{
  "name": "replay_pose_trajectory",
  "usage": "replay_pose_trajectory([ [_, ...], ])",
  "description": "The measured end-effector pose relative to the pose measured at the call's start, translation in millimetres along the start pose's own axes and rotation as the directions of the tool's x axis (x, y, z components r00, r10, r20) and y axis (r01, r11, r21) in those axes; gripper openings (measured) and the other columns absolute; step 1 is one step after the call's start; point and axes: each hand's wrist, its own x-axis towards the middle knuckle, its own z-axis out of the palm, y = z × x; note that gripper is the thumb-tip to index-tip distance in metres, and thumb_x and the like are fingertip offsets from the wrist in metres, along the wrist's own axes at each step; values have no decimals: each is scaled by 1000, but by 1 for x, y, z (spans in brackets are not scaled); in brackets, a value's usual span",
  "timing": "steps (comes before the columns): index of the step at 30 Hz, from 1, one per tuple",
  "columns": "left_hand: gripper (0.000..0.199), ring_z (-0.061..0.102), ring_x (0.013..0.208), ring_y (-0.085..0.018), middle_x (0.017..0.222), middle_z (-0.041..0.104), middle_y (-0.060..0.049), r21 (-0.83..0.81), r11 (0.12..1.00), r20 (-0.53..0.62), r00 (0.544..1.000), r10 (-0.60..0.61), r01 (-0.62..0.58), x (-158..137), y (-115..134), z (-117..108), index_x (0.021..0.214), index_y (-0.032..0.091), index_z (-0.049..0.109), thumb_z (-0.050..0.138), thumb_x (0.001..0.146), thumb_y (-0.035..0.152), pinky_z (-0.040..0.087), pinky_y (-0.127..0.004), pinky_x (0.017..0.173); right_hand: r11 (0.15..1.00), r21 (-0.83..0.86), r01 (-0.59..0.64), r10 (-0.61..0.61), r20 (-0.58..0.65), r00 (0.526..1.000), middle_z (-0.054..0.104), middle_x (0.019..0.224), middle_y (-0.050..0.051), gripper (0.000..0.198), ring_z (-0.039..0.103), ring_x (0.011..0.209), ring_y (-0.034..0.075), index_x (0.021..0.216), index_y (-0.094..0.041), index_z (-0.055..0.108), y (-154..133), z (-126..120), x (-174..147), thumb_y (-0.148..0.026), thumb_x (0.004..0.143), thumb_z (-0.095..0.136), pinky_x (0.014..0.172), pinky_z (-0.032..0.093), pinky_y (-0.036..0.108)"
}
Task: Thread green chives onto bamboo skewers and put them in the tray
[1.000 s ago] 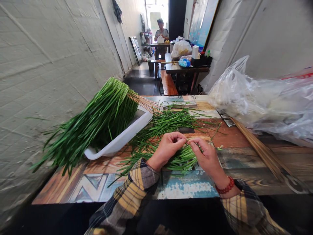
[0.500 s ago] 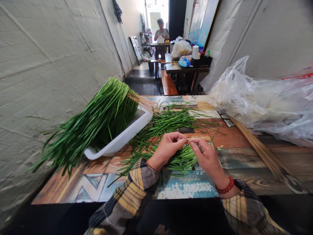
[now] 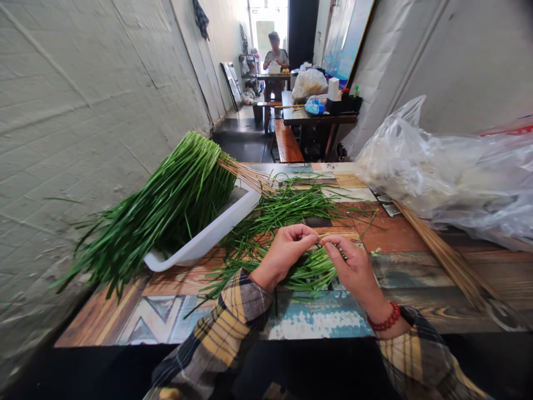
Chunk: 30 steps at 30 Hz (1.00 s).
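Note:
My left hand [image 3: 290, 249] and my right hand [image 3: 347, 259] meet fingertip to fingertip above the table. Both are closed in a pinch on a thin, pale chive stalk [image 3: 320, 237], most of it hidden by the fingers. Just beneath them lies a small heap of loose chives [image 3: 312, 275], pale ends toward the right. Farther back spreads another loose pile of green chives [image 3: 295, 203]. To the left, a thick bundle of chives threaded on skewers [image 3: 183, 194] rests across a white plastic tray [image 3: 208, 239], its leaves hanging over the tray's side.
Bare wooden skewers [image 3: 437, 253] lie on the patchwork-patterned table [image 3: 316, 316] at right, beside large clear plastic bags [image 3: 449, 172]. A white wall [image 3: 83, 111] stands close on the left. Beyond are a dark table [image 3: 312, 116], an orange bench [image 3: 287, 141] and a seated person [image 3: 275, 55].
My hands stay almost in place, pinching the stalk; the fingers shift only very slightly. The chives, tray and skewers have not moved.

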Motion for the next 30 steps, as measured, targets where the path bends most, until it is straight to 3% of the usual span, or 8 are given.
replay_pose_trajectory([
  [18, 24, 38, 52, -5, 57, 52, 2, -3, 999, 7, 999, 37, -37, 2, -3, 0, 66, 10, 63, 71, 65, 33, 27, -19, 52, 1000, -4, 0, 0, 1, 1000, 71, 88, 4, 17, 67, 85, 20, 92, -23, 62, -1, 0, 0, -31, 91, 47, 74, 51, 30],
  [30, 19, 46, 58, -8, 61, 57, 0, 91, 992, 16, 996, 82, -83, 3, -7, -1, 68, 11, 65, 68, 68, 29, 32, -19, 56, 1000, -28, -1, 1, -7, 1000, 71, 82, 3, 18, 66, 77, 19, 90, -22, 62, -3, 0, 1, -31, 91, 47, 68, 51, 29],
])
